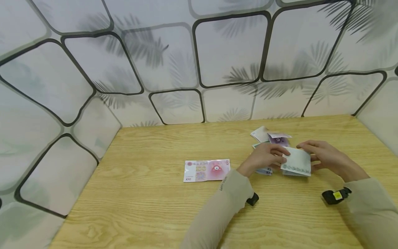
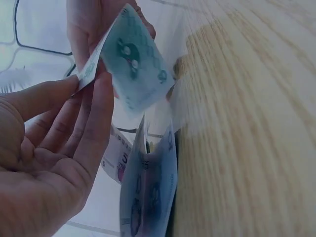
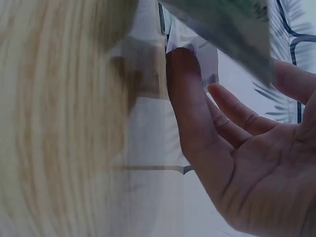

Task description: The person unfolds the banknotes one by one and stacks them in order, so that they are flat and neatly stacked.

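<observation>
My left hand (image 1: 264, 156) pinches the edge of a folded green banknote (image 1: 296, 160) between thumb and finger. In the left wrist view the note's halves stand apart at the fold, with its printed green face (image 2: 136, 61) toward the camera. My right hand (image 1: 324, 159) is at the note's right side; in the right wrist view its fingers (image 3: 185, 94) are spread, and one lies right at the note's corner. Behind my left hand on the table are a folded purple banknote (image 1: 279, 140), a pale folded note (image 1: 260, 133) and a blue folded note (image 1: 265, 171), partly hidden.
A pink 100 banknote (image 1: 206, 170) lies flat on the wooden table (image 1: 140, 193), left of my left forearm. Patterned wall panels (image 1: 230, 52) rise behind the table and at both sides. Black wrist cameras hang under both sleeves.
</observation>
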Demonstrator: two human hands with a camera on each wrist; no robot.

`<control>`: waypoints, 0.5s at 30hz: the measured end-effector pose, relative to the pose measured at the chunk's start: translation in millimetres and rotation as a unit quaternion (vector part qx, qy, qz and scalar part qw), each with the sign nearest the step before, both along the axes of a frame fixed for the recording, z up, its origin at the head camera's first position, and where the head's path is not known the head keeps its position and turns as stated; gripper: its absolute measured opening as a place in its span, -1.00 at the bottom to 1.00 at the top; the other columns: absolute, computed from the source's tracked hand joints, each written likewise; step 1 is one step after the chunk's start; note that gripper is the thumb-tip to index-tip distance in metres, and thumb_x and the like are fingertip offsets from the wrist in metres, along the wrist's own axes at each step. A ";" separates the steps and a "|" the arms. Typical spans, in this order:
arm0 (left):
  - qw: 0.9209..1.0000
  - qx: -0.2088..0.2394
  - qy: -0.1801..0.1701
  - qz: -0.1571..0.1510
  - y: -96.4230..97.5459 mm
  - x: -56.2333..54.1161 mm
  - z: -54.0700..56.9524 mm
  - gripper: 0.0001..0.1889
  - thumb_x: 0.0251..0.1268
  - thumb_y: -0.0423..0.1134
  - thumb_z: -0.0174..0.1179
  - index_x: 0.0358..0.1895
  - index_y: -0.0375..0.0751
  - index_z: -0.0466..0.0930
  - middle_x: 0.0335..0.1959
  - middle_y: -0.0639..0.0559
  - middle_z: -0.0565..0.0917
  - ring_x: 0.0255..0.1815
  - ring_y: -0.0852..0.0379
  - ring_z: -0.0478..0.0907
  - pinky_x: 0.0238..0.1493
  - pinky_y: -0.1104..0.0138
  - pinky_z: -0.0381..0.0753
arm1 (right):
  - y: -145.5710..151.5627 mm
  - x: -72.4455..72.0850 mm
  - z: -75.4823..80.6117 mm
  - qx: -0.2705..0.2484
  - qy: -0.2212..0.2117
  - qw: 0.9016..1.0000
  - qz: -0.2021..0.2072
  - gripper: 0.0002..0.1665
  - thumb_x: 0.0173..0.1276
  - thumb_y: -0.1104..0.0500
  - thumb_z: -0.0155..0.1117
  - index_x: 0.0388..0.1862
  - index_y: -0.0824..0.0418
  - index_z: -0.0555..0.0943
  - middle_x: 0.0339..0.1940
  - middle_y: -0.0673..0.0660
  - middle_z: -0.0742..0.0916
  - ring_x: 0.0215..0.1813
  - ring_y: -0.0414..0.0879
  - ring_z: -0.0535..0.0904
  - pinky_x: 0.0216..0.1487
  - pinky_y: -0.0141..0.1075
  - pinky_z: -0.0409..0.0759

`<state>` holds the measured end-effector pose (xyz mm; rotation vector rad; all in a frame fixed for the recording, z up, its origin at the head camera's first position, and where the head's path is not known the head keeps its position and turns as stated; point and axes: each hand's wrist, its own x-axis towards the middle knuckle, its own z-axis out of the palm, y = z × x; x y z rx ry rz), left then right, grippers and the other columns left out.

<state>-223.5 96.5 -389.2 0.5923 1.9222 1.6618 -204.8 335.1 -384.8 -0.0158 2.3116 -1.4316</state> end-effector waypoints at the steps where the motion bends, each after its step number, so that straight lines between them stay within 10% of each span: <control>1: 1.000 -0.007 0.016 -0.006 0.3 0.2 1.3 -0.75 0.38 -0.50 0.25 0.07 -0.34 0.67 -0.38 0.12 0.62 -0.42 0.20 0.62 -0.31 0.31 0.76 | 0.4 0.4 0.2 -0.003 -0.002 1.000 -0.001 -0.25 0.73 -0.07 -0.31 0.48 0.59 0.10 -0.02 0.14 0.59 -0.15 -0.13 0.61 -0.21 -0.11 0.71; 7: 0.991 -0.034 0.124 -0.035 3.2 -0.2 7.4 -0.48 0.39 -0.55 0.21 0.39 -0.27 0.46 -0.35 0.03 0.68 -0.47 0.23 0.51 -0.40 0.50 0.58 | 4.5 0.6 0.2 -0.014 -0.005 1.000 -0.003 -0.26 0.73 -0.08 -0.32 0.47 0.57 0.12 -0.09 0.05 0.60 -0.22 -0.09 0.60 -0.27 -0.12 0.68; 15: 0.968 -0.093 0.231 -0.020 3.1 1.3 12.3 -0.82 0.43 -0.41 0.25 0.02 -0.26 0.72 -0.10 0.03 0.75 -0.15 0.39 0.60 -0.19 0.66 0.51 | 6.4 1.3 -0.1 -0.022 0.004 1.000 -0.007 -0.41 0.69 -0.01 -0.07 0.35 0.48 0.32 -0.18 0.07 0.62 -0.22 -0.08 0.60 -0.26 -0.10 0.70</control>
